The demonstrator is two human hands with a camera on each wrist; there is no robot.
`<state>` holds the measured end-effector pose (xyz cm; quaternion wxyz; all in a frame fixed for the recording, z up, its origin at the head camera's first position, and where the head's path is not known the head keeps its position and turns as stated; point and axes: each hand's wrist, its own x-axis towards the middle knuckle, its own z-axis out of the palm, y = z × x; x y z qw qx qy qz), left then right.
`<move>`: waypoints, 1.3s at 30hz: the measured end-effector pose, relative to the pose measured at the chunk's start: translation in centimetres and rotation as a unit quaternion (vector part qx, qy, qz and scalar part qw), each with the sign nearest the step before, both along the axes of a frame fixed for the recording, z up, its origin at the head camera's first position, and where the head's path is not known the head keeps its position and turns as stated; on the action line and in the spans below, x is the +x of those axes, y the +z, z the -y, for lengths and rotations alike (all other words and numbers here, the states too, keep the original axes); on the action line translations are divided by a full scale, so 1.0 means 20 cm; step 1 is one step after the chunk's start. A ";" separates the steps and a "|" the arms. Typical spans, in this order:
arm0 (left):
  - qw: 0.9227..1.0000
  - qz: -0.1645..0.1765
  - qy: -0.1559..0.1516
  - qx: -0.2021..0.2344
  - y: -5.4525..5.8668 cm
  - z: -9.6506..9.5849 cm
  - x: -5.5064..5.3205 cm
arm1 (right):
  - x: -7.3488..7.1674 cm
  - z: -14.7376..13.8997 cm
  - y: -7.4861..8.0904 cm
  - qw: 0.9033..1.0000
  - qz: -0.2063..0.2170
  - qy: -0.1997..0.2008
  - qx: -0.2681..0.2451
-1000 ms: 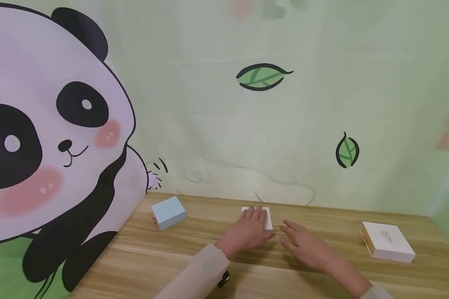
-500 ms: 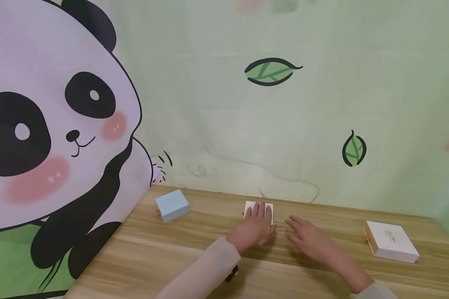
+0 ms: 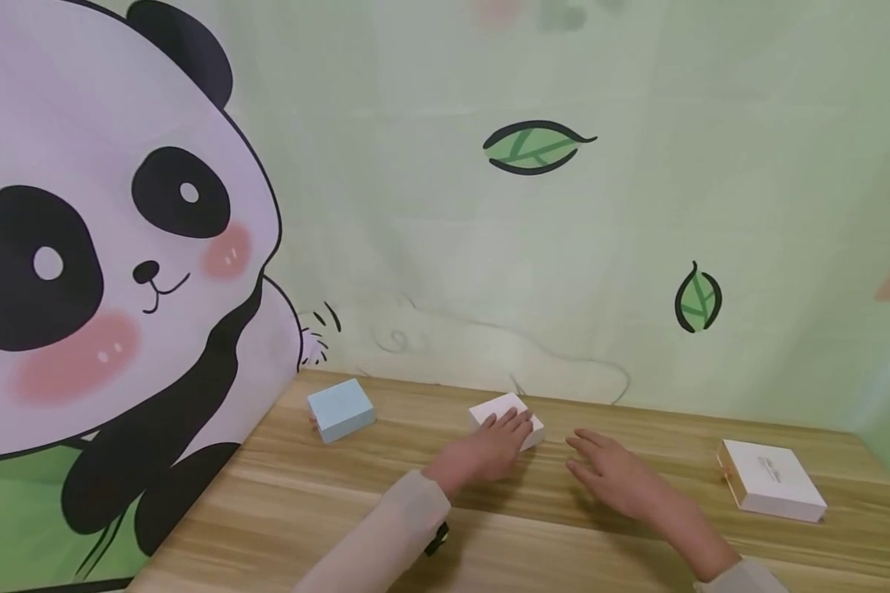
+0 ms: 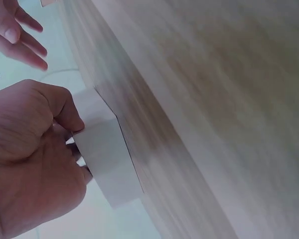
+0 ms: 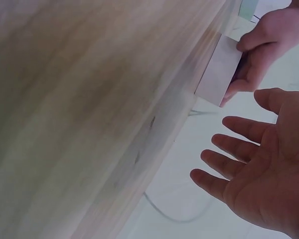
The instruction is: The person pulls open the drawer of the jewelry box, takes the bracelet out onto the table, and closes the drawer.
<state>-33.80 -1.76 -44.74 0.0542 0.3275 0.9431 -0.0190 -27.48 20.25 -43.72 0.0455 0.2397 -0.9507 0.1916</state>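
Note:
In the head view, a small white box (image 3: 495, 408) lies turned at an angle on the middle of the table. My left hand (image 3: 491, 449) holds it from above, fingers laid across its top. The left wrist view shows the thumb at the upper edge of the box's side (image 4: 104, 154), with the other fingertips partly hidden over the top. To the right of that box, my right hand (image 3: 614, 476) hovers palm down over the wood, touching nothing. Its fingers (image 5: 229, 148) are spread and relaxed in the right wrist view.
On the wooden table (image 3: 304, 486), a light-blue box (image 3: 341, 408) lies at the back left. A larger white box (image 3: 771, 478) with small print is at the right. Behind the table hangs a green backdrop (image 3: 415, 165) with a panda and leaves.
The small white box has turned counterclockwise under my left hand, and that hand has shifted slightly left with it. My right hand has stayed almost still. The head view has shifted a little.

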 end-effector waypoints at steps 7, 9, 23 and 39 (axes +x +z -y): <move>1.000 0.003 -0.022 0.013 0.01 0.02 0.01 | 0.02 0.01 0.01 1.000 0.007 0.002 -0.003; 1.000 0.000 -0.024 0.014 0.01 0.02 0.01 | 0.02 0.00 0.01 1.000 0.005 0.000 -0.003; 0.998 -0.003 0.032 0.048 -0.03 0.08 -0.04 | 0.03 -0.01 0.05 1.000 -0.004 0.003 0.001; 0.998 -0.044 -0.038 0.004 -0.07 0.18 -0.09 | 0.03 0.02 0.06 0.999 0.031 0.009 0.011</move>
